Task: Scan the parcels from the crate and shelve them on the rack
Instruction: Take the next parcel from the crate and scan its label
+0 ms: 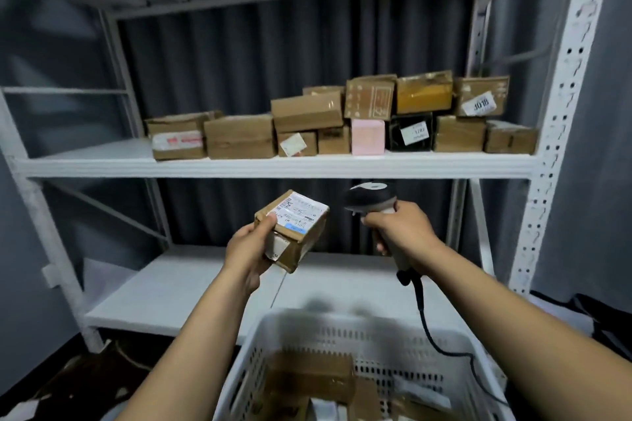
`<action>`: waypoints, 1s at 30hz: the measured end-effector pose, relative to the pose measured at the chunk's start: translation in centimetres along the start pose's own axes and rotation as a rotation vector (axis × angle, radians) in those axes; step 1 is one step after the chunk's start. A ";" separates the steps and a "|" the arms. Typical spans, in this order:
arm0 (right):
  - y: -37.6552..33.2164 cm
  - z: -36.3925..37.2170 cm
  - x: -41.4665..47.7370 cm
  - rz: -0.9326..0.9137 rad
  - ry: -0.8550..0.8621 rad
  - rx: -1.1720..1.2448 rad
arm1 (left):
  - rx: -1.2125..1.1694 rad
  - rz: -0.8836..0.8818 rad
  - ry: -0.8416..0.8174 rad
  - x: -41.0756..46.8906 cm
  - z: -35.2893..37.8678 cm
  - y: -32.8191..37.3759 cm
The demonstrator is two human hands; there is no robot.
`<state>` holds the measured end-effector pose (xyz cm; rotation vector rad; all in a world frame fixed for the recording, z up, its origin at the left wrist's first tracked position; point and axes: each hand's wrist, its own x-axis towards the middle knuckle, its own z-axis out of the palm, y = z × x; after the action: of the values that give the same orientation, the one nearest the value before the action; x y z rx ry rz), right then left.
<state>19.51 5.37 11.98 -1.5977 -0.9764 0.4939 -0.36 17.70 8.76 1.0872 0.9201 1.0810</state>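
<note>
On the middle shelf (102, 164) of the white metal rack (554, 133), a row of shelved parcels (239, 137) sits toward the right, some stacked two high, so a good part of the job looks done. Below, near the bottom of the view, the white plastic crate (266, 335) holds several more cardboard parcels (307, 376), blurred and hard to count; those are left to scan and shelve.

One small cardboard parcel (297, 243) is in hand, held up in front of the rack's lower bay and above the crate, tilted with its shipping label (302, 212) facing up. The left hand (249, 249) grips it from its left side, thumb curled over the top edge and fingers underneath. The right hand (400, 232) is wrapped round the handle of a barcode scanner (369, 198), whose head sits just beside the label without touching it; its black cable (431, 335) trails down past the crate. By my reading, this parcel is at the scanning step and not yet shelved.
</note>
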 end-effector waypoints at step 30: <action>-18.3 7.6 23.5 -0.272 0.238 -0.258 | 0.625 0.305 0.351 24.3 0.7 23.1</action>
<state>21.09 28.99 31.58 -1.6719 -1.0839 -0.0113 1.09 43.56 29.97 1.6173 1.4668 1.2980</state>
